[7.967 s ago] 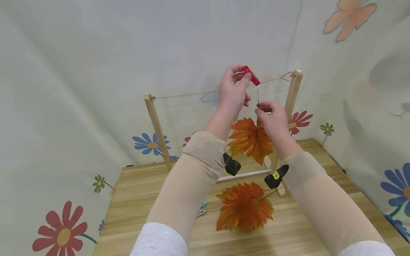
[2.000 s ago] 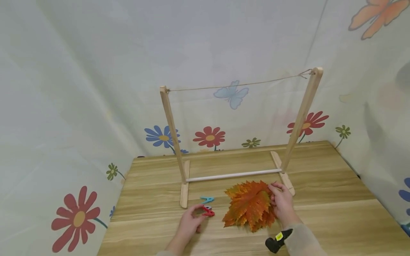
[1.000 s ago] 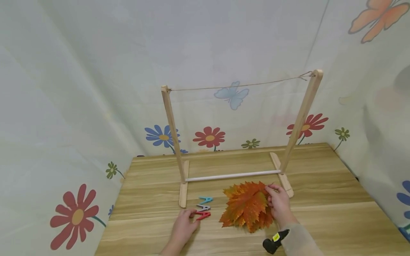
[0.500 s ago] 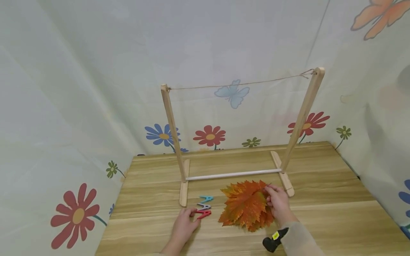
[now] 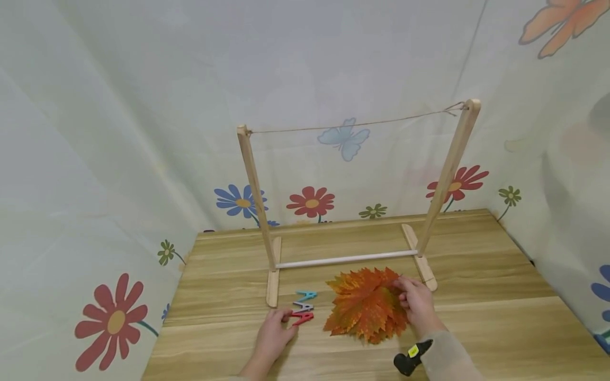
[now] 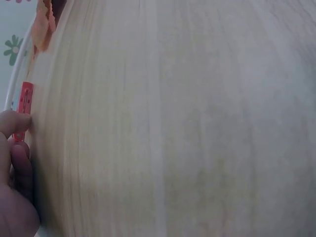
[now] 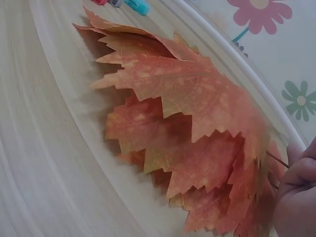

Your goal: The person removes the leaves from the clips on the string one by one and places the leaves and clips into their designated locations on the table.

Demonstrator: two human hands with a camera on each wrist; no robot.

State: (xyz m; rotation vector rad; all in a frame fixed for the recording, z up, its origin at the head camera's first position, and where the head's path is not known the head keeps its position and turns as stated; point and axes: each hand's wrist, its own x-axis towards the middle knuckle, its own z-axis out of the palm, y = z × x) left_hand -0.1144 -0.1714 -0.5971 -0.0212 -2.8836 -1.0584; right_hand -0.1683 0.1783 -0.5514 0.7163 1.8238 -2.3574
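Note:
In the head view, my left hand [image 5: 274, 334] is low on the table, thumb and forefinger at the handle ends of a red clothespin [image 5: 303, 317]. The left wrist view shows the same red clothespin [image 6: 25, 98] between these fingertips. Just beyond it lie a grey clothespin [image 5: 304, 307] and a turquoise clothespin [image 5: 307, 296], in a row. My right hand [image 5: 418, 302] pinches the stem at the right side of a pile of orange-red artificial maple leaves [image 5: 367, 307]. Layered, jagged leaves [image 7: 192, 98] fill the right wrist view, a thin stem running into the fingers.
A wooden frame [image 5: 450, 174] stands behind the leaves, with a twine line [image 5: 305, 128] between its post tops and a white rod [image 5: 348, 260] low across. The wooden table [image 5: 229, 286] meets a flower-printed wall backdrop [image 5: 305, 63].
Earlier, both hands were up at the twine with the red clothespin and one leaf. That leaf now lies on the other, and the clothespin beside the grey one. The last second shows little motion.

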